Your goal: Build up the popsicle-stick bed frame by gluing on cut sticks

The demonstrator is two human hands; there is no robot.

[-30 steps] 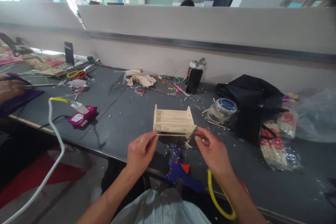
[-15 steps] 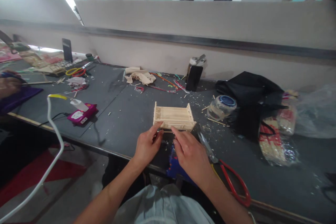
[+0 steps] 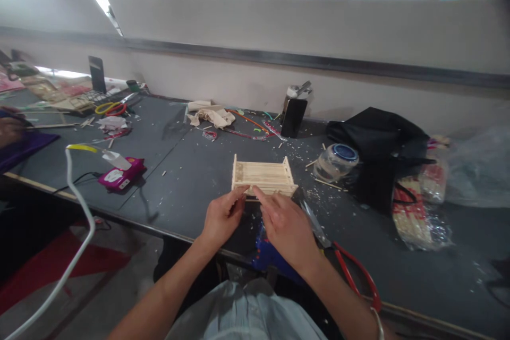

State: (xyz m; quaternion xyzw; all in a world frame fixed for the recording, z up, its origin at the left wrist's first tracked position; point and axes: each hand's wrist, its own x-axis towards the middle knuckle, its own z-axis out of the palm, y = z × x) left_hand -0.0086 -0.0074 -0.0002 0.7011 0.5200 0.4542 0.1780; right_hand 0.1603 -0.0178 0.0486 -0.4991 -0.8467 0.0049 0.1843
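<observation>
A small rack-like model of pale wooden sticks (image 3: 263, 172) sits on the dark table in front of me, with raised posts at its ends. My left hand (image 3: 225, 216) is at its near left edge, index finger and thumb closed on the front rail. From the right, my right hand (image 3: 285, 226) reaches in, its index finger stretched out onto the same rail close to the left fingertip and the other fingers loosely curled. Whatever lies beneath the fingertips is hidden. Large red-handled scissors (image 3: 350, 263) lie beside my right forearm, their handles partly covered by it.
A clear jar with a blue lid (image 3: 337, 162) stands right of the model among stick scraps. Beyond are a black bag (image 3: 378, 138), bagged sticks (image 3: 412, 215) and a propped phone (image 3: 294, 118). Left are a purple power block (image 3: 121, 174), a white cable (image 3: 82, 199) and another person's hand (image 3: 11, 132).
My right index fingertip has slid left along the front rail, nearer to my left fingertip. The model stays in place, and the view has shifted slightly.
</observation>
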